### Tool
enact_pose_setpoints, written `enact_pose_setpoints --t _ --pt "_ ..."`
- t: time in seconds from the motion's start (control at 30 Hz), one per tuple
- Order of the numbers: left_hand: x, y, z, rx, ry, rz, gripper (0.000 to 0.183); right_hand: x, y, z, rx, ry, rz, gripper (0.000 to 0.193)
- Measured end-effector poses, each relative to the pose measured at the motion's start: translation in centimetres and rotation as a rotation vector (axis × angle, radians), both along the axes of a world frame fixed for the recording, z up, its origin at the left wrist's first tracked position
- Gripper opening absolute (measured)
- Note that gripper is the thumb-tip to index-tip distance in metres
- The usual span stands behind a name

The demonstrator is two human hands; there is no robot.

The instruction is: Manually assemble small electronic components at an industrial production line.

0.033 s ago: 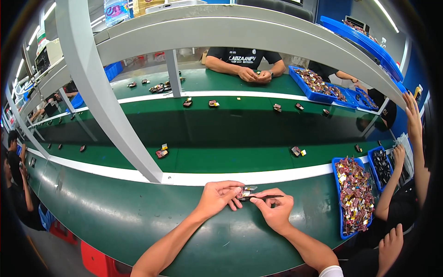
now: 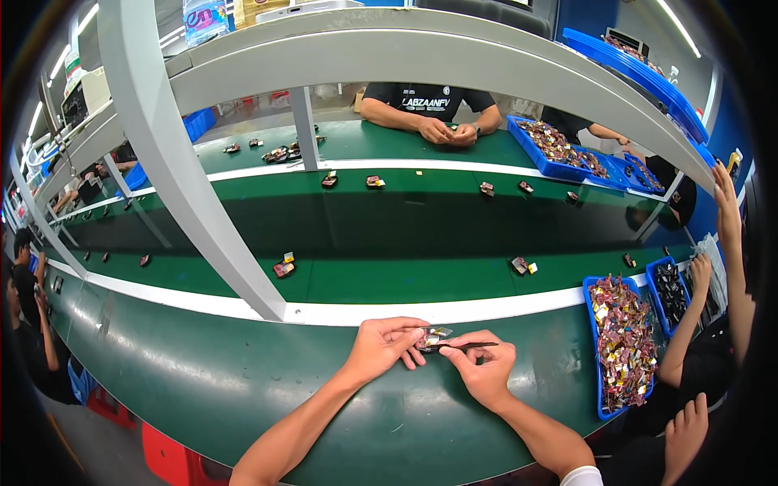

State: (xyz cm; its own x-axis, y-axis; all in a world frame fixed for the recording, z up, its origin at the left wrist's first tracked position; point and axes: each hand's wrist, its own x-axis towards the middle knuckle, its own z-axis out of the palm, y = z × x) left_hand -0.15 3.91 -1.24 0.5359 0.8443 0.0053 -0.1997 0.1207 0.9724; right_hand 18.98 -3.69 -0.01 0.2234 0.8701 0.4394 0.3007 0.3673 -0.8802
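Observation:
In front of me, just above the green table, my left hand [image 2: 378,348] is closed on a small dark part [image 2: 429,340] with reddish areas, a pale label and a clear film flap. Fingers cover much of its left side. My right hand [image 2: 488,369] grips a thin black pair of tweezers [image 2: 478,345], pinched between thumb and fingers. The tweezers reach across to the part's lower right edge; whether the tip touches it I cannot tell. Several similar reddish parts with yellow and white labels [image 2: 626,344] fill a blue tray [image 2: 597,373] to my right.
A smaller blue tray [image 2: 655,290] of black pieces stands beyond the full one. Scattered parts [image 2: 284,266] lie on the green conveyor belt [image 2: 389,275]. A slanting white post [image 2: 190,154] rises on the left. Co-workers sit opposite [image 2: 429,101] and close on my right [image 2: 705,364].

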Motion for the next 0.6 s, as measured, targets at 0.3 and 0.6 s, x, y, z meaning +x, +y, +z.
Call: enact_pose_setpoints --t 0.3,0.6 --pt "0.05 0.04 -0.17 -0.011 -0.012 -0.004 0.028 -0.1 0.11 -0.1 0.065 -0.046 -0.012 0.012" --pt "0.24 -0.13 0.24 0.003 0.006 -0.011 0.027 0.35 0.05 -0.37 0.029 -0.051 -0.019 0.014"
